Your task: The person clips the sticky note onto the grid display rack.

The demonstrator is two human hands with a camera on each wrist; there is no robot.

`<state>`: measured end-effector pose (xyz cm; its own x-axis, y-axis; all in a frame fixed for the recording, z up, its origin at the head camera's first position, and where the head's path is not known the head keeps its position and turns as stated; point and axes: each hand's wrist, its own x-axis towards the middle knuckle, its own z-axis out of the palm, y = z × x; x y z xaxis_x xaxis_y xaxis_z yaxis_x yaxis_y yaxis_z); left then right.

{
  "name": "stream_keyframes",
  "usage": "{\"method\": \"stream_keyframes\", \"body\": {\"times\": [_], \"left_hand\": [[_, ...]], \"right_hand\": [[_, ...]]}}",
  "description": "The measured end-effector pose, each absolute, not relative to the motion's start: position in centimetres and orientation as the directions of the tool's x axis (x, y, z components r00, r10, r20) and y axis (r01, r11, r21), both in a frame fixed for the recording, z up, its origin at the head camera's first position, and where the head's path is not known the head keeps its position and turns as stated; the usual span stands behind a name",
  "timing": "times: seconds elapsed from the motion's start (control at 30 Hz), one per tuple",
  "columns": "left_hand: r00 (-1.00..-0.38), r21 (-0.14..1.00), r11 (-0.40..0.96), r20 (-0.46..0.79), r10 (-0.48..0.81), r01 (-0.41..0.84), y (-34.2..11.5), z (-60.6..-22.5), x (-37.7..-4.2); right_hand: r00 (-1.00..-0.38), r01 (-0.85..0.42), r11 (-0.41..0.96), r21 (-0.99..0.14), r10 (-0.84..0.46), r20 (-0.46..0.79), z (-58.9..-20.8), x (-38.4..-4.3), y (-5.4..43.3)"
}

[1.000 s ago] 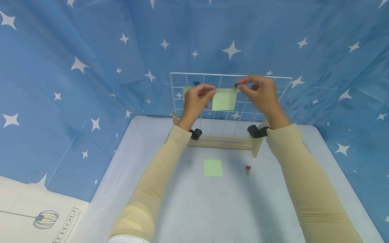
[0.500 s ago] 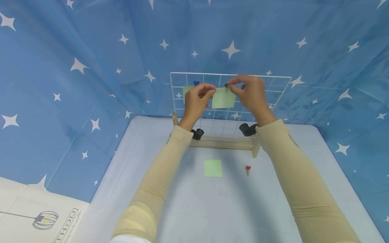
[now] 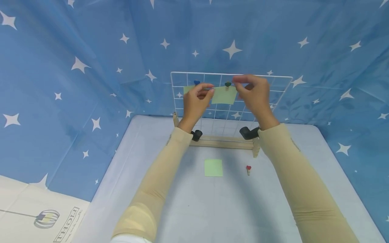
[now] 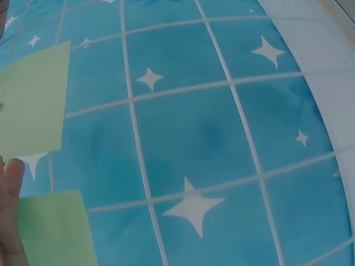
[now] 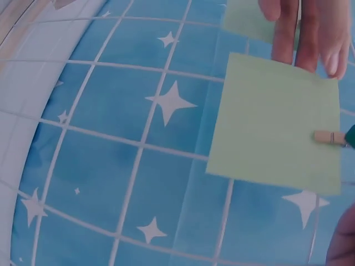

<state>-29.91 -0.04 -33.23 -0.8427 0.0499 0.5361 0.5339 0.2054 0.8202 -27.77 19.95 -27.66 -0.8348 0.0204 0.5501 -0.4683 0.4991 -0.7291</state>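
Against a white wire grid (image 3: pixel 212 73), a light green sticky note (image 3: pixel 223 96) is held at its top edge by a small wooden clothespin with a dark green heart (image 3: pixel 228 84). My left hand (image 3: pixel 194 103) pinches the note's upper left corner; in the right wrist view its fingertips (image 5: pixel 333 64) lie right at that edge. Beside the upper right corner, my right hand (image 3: pixel 254 92) has thumb and forefinger apart from the clothespin, with nothing visible between them. Partly behind my left hand hangs another green note (image 3: pixel 186 89), under a blue heart clothespin (image 3: pixel 197 82).
On the pale cloth-covered table lie a green sticky note (image 3: pixel 213 168) and a red heart clothespin (image 3: pixel 248 169). A wooden base (image 3: pixel 223 142) holds the grid upright. Behind it hangs a blue star-patterned curtain (image 3: pixel 231 27).
My right hand brought the green heart clothespin left onto the note's top edge, then let go and moved slightly right. My left hand has stayed at the note's corner.
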Motion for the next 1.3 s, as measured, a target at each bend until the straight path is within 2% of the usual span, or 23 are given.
{"method": "stream_keyframes", "body": {"times": [0.27, 0.6, 0.8, 1.03, 1.3], "left_hand": [[-0.767, 0.735, 0.255, 0.639, 0.047, 0.628, -0.5, -33.5, -29.5], [-0.810, 0.796, 0.147, 0.576, 0.114, 0.587, -1.2, -34.0, -29.1], [-0.826, 0.815, 0.147, 0.536, 0.176, 0.560, -1.8, -34.4, -28.6], [-0.814, 0.805, 0.161, 0.529, 0.239, 0.570, -2.3, -34.9, -28.2], [-0.809, 0.811, 0.137, 0.521, 0.272, 0.569, -3.0, -35.7, -27.8]], "right_hand": [[-0.826, -0.515, 0.430, -0.741, -0.019, 0.563, -28.5, -27.5, 20.8], [-0.847, -0.519, 0.353, -0.779, -0.086, 0.525, -29.6, -26.9, 22.4], [-0.874, -0.486, 0.339, -0.805, -0.166, 0.458, -30.1, -26.4, 23.5], [-0.900, -0.435, 0.354, -0.828, -0.214, 0.381, -30.7, -25.5, 24.4], [-0.888, -0.453, 0.306, -0.837, -0.236, 0.394, -31.6, -24.7, 25.2]]}}
